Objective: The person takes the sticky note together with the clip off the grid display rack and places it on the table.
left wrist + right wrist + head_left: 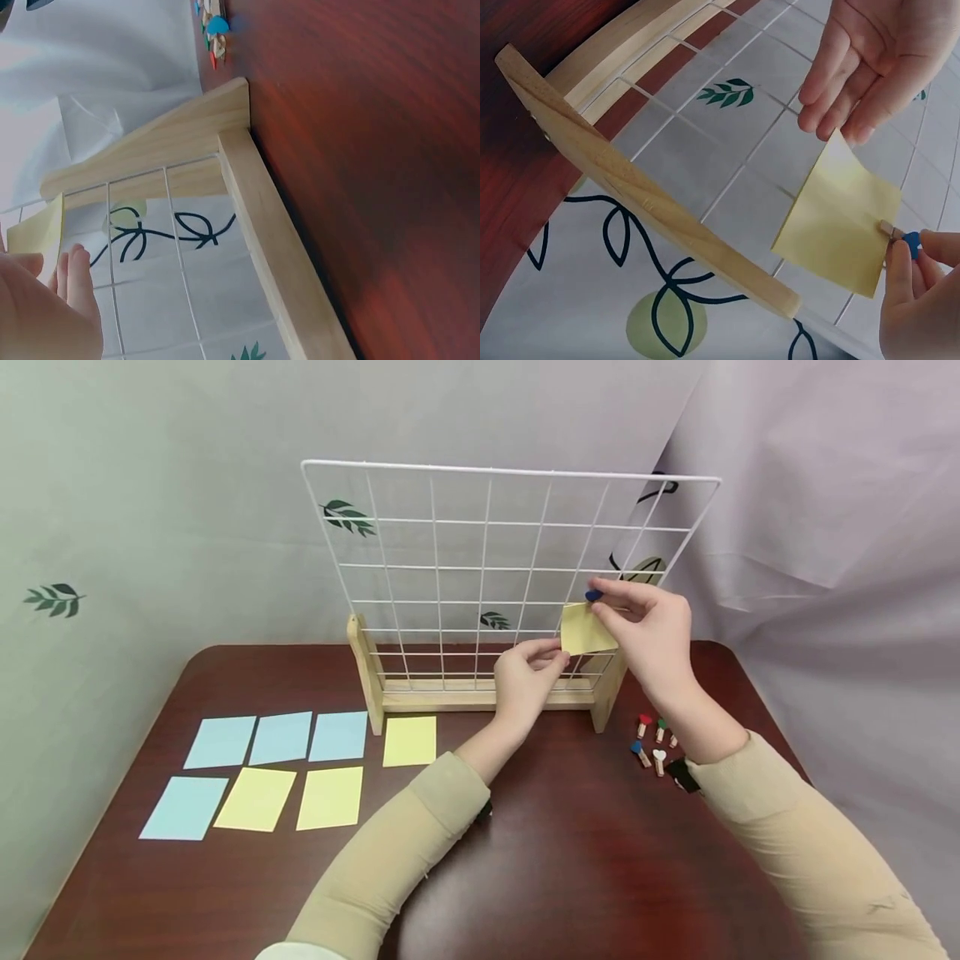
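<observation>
A yellow sticky note (587,629) is held up against the right part of the white wire grid (486,518). My left hand (527,683) pinches its lower left corner between thumb and fingers. At the note's top edge, my right hand (654,639) pinches a small wooden clothespin with a blue head (910,244). The right wrist view shows the clothespin's wooden tip over the note's edge, with a grid wire behind the paper. The note bends slightly near the left fingertips.
A wooden stand (480,697) holds the grid upright on the dark red table (570,860). Blue notes (281,737) and yellow notes (330,797) lie in rows at the left. Several small clothespins with coloured heads (659,762) lie at the right, beside a black item (682,774).
</observation>
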`<state>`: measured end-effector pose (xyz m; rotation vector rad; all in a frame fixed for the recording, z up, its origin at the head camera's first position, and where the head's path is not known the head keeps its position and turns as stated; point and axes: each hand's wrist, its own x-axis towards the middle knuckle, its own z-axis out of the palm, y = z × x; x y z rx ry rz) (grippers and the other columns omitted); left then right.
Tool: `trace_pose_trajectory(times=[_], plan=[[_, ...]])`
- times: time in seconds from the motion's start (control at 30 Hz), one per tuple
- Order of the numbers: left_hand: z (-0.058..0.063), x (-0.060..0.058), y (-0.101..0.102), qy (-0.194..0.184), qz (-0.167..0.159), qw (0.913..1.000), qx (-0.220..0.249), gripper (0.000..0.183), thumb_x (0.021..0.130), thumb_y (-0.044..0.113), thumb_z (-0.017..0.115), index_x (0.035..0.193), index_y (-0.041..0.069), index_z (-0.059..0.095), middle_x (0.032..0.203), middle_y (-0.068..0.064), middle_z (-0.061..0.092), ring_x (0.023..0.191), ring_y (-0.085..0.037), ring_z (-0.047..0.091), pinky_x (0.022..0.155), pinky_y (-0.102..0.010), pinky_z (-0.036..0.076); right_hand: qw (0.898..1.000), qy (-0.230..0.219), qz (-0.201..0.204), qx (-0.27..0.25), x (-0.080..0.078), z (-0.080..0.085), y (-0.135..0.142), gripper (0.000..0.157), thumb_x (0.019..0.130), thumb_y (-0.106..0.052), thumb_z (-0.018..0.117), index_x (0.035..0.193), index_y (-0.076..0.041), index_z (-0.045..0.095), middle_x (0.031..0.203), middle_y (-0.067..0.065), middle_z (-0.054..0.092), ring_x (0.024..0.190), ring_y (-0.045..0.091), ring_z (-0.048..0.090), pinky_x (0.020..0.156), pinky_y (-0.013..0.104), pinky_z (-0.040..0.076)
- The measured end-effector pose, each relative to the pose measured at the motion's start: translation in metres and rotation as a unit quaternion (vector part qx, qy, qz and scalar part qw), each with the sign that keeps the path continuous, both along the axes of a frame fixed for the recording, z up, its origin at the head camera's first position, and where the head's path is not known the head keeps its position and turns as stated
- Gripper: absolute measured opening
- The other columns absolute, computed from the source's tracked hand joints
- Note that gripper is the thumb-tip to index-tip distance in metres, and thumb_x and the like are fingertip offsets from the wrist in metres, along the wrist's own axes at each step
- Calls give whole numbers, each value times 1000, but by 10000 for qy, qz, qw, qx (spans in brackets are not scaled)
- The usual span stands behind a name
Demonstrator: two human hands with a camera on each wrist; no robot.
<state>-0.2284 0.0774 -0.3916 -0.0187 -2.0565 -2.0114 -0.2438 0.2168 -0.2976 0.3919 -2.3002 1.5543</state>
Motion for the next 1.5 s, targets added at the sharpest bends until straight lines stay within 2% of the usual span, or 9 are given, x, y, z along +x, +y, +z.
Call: trace_pose_trajectory(times=[0.13, 0.23, 0.37, 0.63, 0.93, 1.0, 1.1, 1.23, 1.5], plan=[[1, -5, -4, 2, -70, 9994, -340, 17, 94, 3, 78, 110, -5, 80, 103, -22, 81, 92, -34, 82, 76, -24, 66, 9999, 69, -63, -89, -4, -2, 1, 21, 93, 6, 76, 113, 5, 80, 101, -1, 84, 87, -8, 75, 85, 10, 60], [4, -8, -6, -46, -138, 9988, -469, 16, 94, 3, 78, 108, -5, 79, 103, -22, 81, 93, -34, 82, 76, -24, 66, 9997, 113, -95, -174, -7, -3, 0, 17, 93, 3, 78, 109, 5, 81, 88, -24, 77, 84, -6, 75, 82, 10, 60], [7, -12, -7, -100, -204, 9979, -599, 16, 96, 4, 77, 108, -6, 79, 100, -22, 82, 91, -33, 82, 75, -23, 66, 9995, 191, -149, -217, -10, -4, -1, 15, 93, 0, 80, 106, 5, 82, 83, -30, 74, 80, -8, 74, 78, 10, 59], [10, -16, -6, -161, -192, 9975, -666, 16, 96, 3, 77, 107, -7, 80, 95, -21, 82, 86, -32, 82, 73, -21, 65, 9977, 384, -390, -406, -9, -9, -5, 12, 92, 0, 80, 103, 4, 83, 89, -13, 81, 78, -6, 74, 77, 12, 60], [8, -16, -7, -103, -206, 9975, -668, 14, 96, 2, 76, 104, -8, 80, 95, -22, 81, 85, -33, 82, 73, -21, 65, 9943, 614, -552, -668, -11, -15, -12, 10, 92, 5, 76, 99, 5, 83, 80, -28, 73, 75, -5, 73, 75, 12, 59], [8, -16, -7, -99, -214, 9976, -658, 13, 96, 1, 76, 104, -8, 79, 95, -22, 81, 85, -33, 82, 73, -22, 65, 9940, 601, -572, -719, -12, -15, -13, 10, 92, 6, 75, 98, 5, 83, 80, -23, 75, 75, -4, 73, 74, 13, 58], [7, -15, -8, -132, -222, 9976, -641, 13, 96, 1, 76, 104, -9, 79, 95, -23, 81, 85, -34, 82, 73, -22, 66, 9935, 564, -606, -786, -12, -15, -13, 9, 92, 5, 76, 98, 5, 83, 87, 0, 82, 74, -4, 73, 74, 13, 58], [5, -14, -10, -228, -236, 9976, -606, 13, 96, 1, 76, 104, -9, 79, 96, -23, 81, 87, -36, 82, 72, -23, 65, 9925, 493, -674, -892, -13, -16, -14, 9, 92, 3, 77, 99, 5, 83, 99, 26, 80, 75, -3, 73, 73, 13, 58], [5, -11, -12, -221, -288, 9975, -609, 13, 95, 0, 76, 104, -9, 78, 97, -24, 81, 87, -37, 82, 70, -22, 65, 9880, 506, -817, -1207, -13, -18, -17, 9, 92, 5, 77, 98, 5, 83, 98, 22, 81, 75, -2, 73, 71, 14, 57]])
